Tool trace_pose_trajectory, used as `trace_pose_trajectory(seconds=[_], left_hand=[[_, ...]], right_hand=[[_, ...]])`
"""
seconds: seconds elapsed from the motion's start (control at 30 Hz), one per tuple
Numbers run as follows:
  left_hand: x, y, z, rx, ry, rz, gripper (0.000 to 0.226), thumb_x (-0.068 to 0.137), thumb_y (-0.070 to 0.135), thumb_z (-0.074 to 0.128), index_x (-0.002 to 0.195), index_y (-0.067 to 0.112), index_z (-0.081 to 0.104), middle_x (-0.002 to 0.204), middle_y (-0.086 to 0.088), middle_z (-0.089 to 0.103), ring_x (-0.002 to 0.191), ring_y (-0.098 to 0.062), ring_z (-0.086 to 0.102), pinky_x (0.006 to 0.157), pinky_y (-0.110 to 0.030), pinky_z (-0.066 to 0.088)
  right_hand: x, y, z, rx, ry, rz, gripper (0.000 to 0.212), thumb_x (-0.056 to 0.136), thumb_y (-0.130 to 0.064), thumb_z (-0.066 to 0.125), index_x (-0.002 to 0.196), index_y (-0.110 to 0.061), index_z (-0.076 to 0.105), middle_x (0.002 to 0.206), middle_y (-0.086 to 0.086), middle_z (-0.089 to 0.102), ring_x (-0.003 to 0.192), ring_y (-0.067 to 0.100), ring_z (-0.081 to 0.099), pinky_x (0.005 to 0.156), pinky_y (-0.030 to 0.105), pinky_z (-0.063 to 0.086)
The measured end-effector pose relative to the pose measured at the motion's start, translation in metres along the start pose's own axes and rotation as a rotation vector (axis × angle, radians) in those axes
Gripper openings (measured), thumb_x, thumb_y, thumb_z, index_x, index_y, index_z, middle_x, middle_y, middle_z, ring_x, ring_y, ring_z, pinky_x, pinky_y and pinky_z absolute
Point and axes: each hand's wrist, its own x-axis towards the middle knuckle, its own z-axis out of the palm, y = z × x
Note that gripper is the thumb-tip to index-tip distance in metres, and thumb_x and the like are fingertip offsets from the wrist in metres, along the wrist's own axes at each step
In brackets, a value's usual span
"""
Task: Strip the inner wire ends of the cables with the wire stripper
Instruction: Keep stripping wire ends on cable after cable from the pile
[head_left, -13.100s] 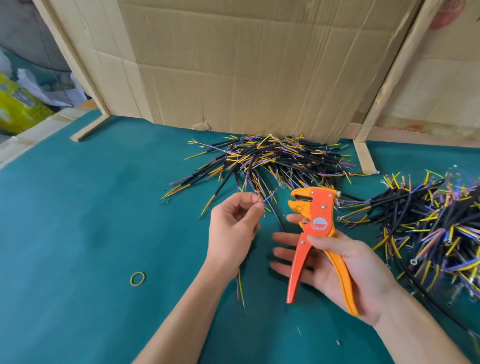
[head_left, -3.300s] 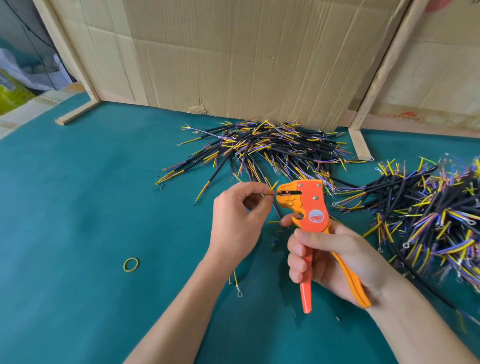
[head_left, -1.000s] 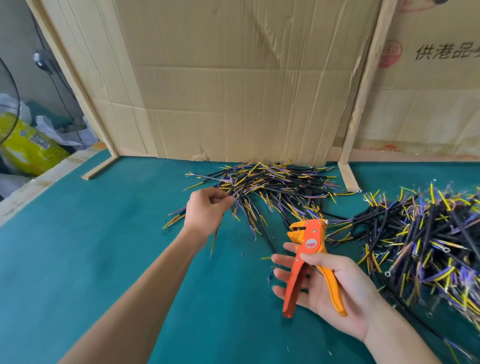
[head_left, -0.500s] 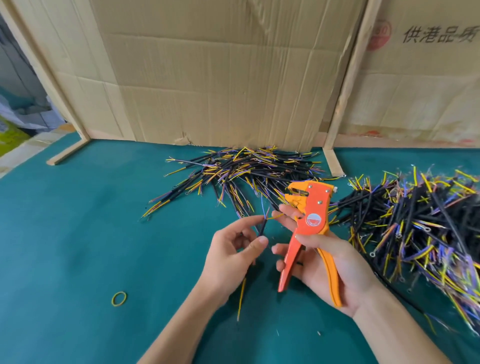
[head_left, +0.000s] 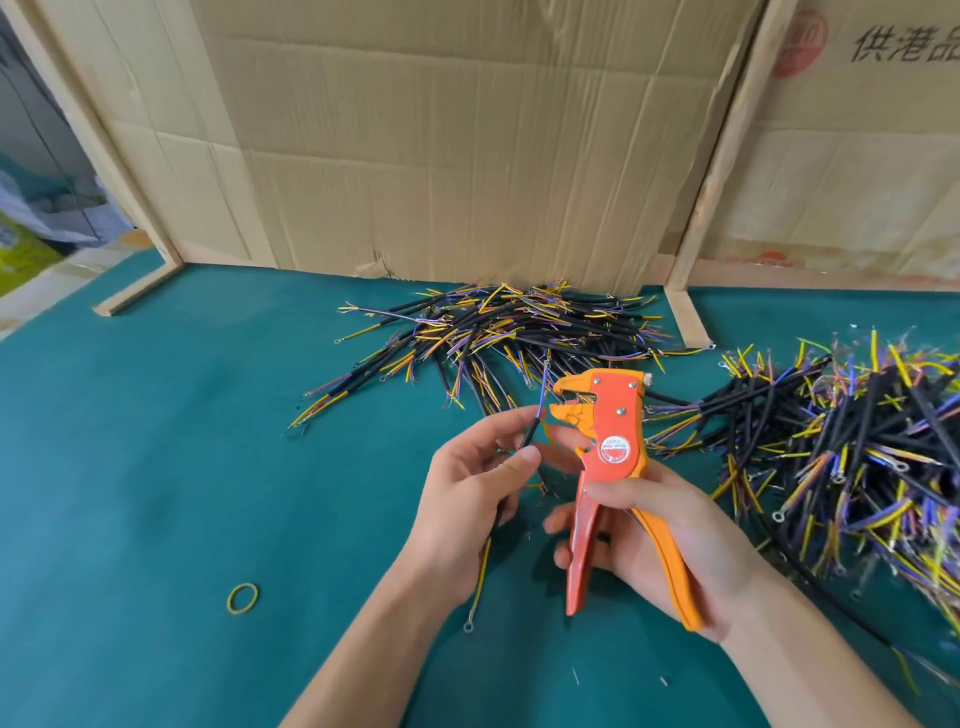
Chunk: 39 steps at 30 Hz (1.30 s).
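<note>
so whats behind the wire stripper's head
The middle pile of cables lies on the green table behind the wire stripper; its head covers a few cable ends.

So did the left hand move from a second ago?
Yes. The left hand came away from the far cable pile, toward the person, and now holds one cable beside the wire stripper.

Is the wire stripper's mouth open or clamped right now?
Open. The wire stripper shows a gap between its upper and lower jaws, its handles spread in the right hand; the blue wire stands just outside.
</note>
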Motion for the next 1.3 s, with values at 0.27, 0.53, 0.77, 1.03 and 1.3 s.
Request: trace_pose_trajectory(seconds=[0.27, 0.53, 0.77, 1.03, 1.3], left_hand=[[0.001, 0.007, -0.001, 0.003, 0.033, -0.016, 0.014, 0.1, 0.019, 0.059, 0.107, 0.017, 0.07, 0.073, -0.002, 0.063, 0.046, -0.01, 0.034, 0.04, -0.019, 0.023], [0.007, 0.009, -0.01, 0.14, 0.274, 0.14, 0.016, 0.097, 0.02, 0.066, 0.082, 0.026, 0.067, 0.065, -0.005, 0.066, 0.044, -0.015, 0.029, 0.042, -0.021, 0.028], [0.008, 0.001, -0.009, 0.331, 0.298, 0.18, 0.012, 0.09, 0.022, 0.066, 0.079, 0.027, 0.066, 0.053, 0.002, 0.054, 0.046, -0.011, 0.037, 0.05, -0.022, 0.033], [0.006, -0.001, -0.006, 0.394, 0.26, 0.18, 0.02, 0.094, 0.011, 0.067, 0.086, 0.028, 0.068, 0.054, 0.003, 0.06, 0.044, -0.009, 0.038, 0.051, -0.021, 0.035], [0.009, 0.001, -0.009, 0.31, 0.325, 0.169, 0.02, 0.094, 0.009, 0.067, 0.081, 0.024, 0.068, 0.053, 0.003, 0.055, 0.043, -0.007, 0.036, 0.046, -0.017, 0.03]], right_hand=[[0.002, 0.001, 0.006, 0.022, -0.028, 0.02, 0.051, 0.084, -0.012, 0.065, 0.135, -0.016, 0.065, 0.137, 0.02, 0.063, 0.082, 0.034, 0.066, 0.077, 0.051, 0.057], [0.002, -0.002, 0.006, 0.081, 0.029, 0.108, 0.041, 0.096, -0.028, 0.066, 0.135, -0.017, 0.065, 0.104, 0.028, 0.067, 0.089, 0.044, 0.068, 0.089, 0.06, 0.054], [0.002, 0.0, 0.006, -0.022, -0.042, 0.144, 0.055, 0.086, -0.018, 0.076, 0.138, -0.008, 0.059, 0.098, 0.028, 0.063, 0.082, 0.041, 0.066, 0.081, 0.054, 0.055], [0.003, -0.002, 0.004, 0.039, 0.044, 0.035, 0.056, 0.077, -0.013, 0.075, 0.132, -0.007, 0.065, 0.11, 0.026, 0.066, 0.077, 0.039, 0.065, 0.072, 0.05, 0.056], [-0.001, -0.006, 0.004, -0.023, 0.023, 0.119, 0.058, 0.073, -0.006, 0.077, 0.129, -0.001, 0.064, 0.109, 0.037, 0.065, 0.079, 0.043, 0.067, 0.07, 0.05, 0.058]])
